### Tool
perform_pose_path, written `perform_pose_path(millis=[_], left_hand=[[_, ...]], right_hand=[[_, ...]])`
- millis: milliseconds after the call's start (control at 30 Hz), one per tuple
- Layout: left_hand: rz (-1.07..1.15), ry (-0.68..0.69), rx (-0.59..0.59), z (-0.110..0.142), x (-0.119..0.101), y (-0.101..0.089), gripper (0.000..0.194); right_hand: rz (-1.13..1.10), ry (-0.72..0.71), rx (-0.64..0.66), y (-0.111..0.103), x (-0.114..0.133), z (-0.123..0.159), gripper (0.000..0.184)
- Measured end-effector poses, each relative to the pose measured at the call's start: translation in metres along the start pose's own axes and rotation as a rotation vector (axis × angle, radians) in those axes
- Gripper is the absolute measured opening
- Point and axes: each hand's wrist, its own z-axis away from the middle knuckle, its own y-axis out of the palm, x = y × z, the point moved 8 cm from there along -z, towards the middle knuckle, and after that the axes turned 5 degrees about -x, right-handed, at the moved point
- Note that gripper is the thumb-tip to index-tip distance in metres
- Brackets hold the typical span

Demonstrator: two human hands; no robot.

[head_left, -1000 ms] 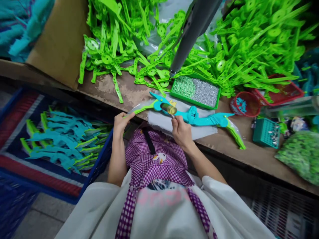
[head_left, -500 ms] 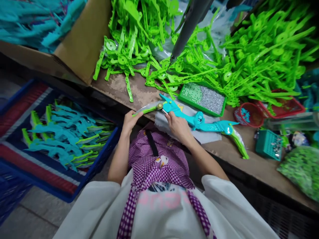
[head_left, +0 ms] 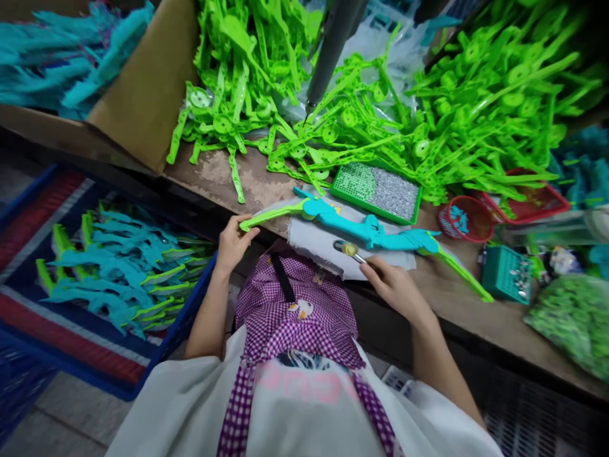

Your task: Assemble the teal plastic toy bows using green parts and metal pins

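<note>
A toy bow with a blue middle (head_left: 345, 221) and green limbs lies along the bench edge on a grey cloth (head_left: 309, 238). My left hand (head_left: 233, 241) pinches the tip of its left green limb (head_left: 276, 214) between thumb and fingers. My right hand (head_left: 394, 285) is closed round the handle of a small hammer (head_left: 351, 249) with a yellowish head. The hammer hovers in front of the bow, above the cloth, apart from the bow. The bow's right limb (head_left: 464, 273) points toward the bench's front edge.
Piles of green plastic parts (head_left: 257, 76) cover the back of the bench. A green tray (head_left: 375, 193) holds small metal and green pieces. Red cup (head_left: 466, 219) and teal basket (head_left: 507, 273) stand right. A blue crate (head_left: 190, 298) of bows sits left, below a cardboard box (head_left: 143, 95).
The hammer has moved right and toward me, away from the left joint of the bow. My left hand has slid slightly left, at the limb's tip. The view has shifted a little.
</note>
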Motion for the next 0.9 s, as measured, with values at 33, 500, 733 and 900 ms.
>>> perform_pose_path(millis=[33,500,733,900], left_hand=[[-0.059,0.037,-0.044,0.0,-0.01,-0.007,0.04],[-0.211,0.24,-0.185,-0.041,-0.102,-0.012,0.026],[-0.223,0.212,-0.23,-0.054,-0.108,-0.004,0.026],[-0.187,0.194,-0.436,-0.059,-0.12,-0.028,0.026]], right_hand=[[0.092,0.039,-0.056,-0.008,-0.024,0.019,0.052],[-0.051,0.498,-0.988,-0.058,-0.162,0.071,0.055],[-0.881,0.729,-1.256,-0.073,-0.25,0.022,0.067],[-0.893,0.641,-1.306,-0.105,-0.23,0.014,0.049]])
